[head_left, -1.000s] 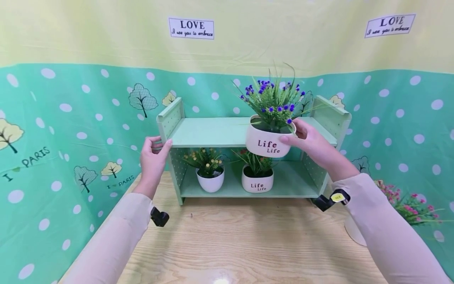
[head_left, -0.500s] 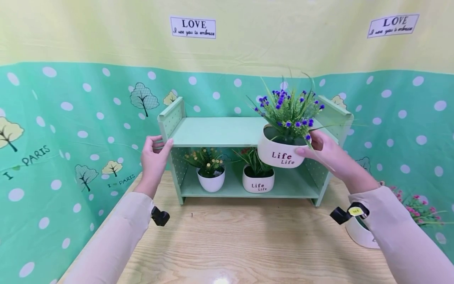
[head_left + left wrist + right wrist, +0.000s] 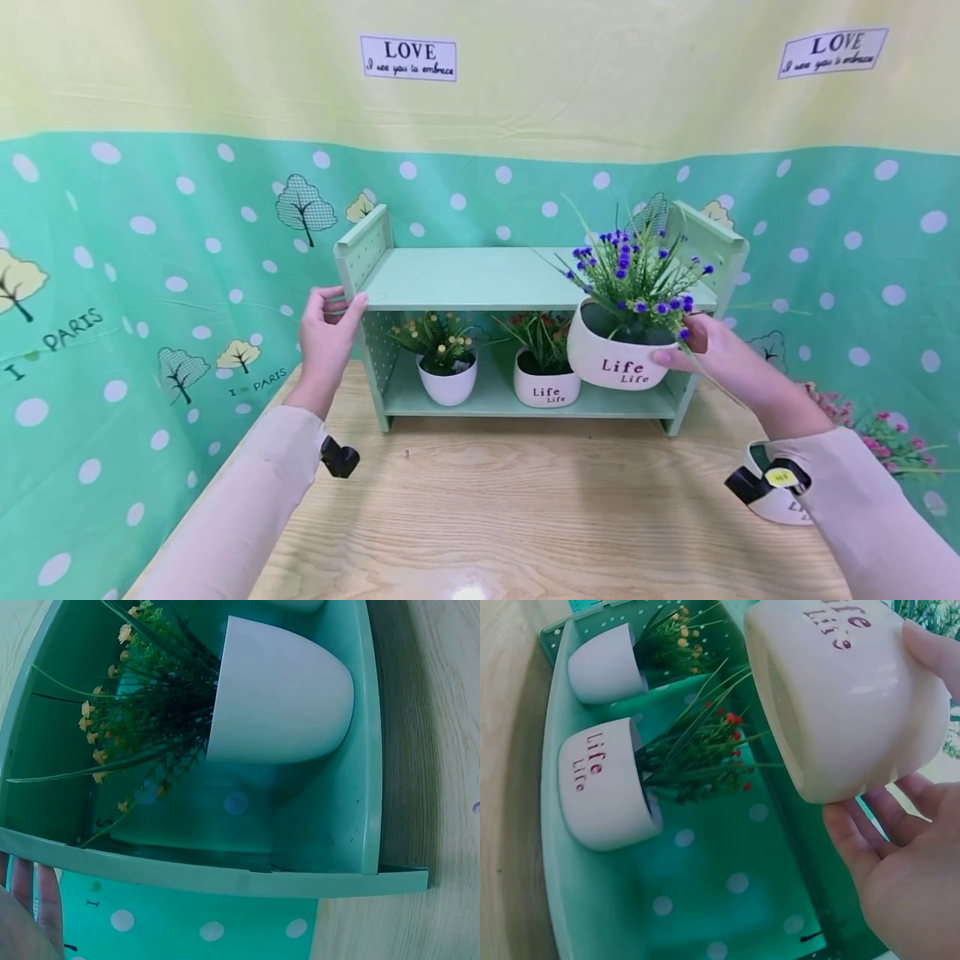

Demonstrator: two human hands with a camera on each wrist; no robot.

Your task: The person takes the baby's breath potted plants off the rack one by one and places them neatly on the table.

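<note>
In the head view my right hand (image 3: pixel 723 362) pinches the right end of a white "Life" flowerpot (image 3: pixel 621 354) with purple flowers, thumb on its front. The pot hangs in the air before the right half of a green two-tier shelf (image 3: pixel 465 279); the right wrist view shows the underside of this flowerpot (image 3: pixel 780 712). My left hand (image 3: pixel 327 337) holds the shelf's left side panel, thumb at the front edge. On the lower tier stand a plain white pot (image 3: pixel 447 387) with yellow flowers and a white "Life" pot (image 3: pixel 547 392) with red flowers.
Another white "Life" pot (image 3: pixel 780 507), with pink flowers (image 3: pixel 892 437), stands on the wooden table (image 3: pixel 510 500) at the right, partly hidden by my right sleeve. A dotted green and yellow curtain (image 3: pixel 225 208) hangs behind and beside the shelf.
My right hand has brought the purple-flowered pot down and to the right, from above the upper tier's front edge to before the lower opening. My left hand stays on the side panel.
</note>
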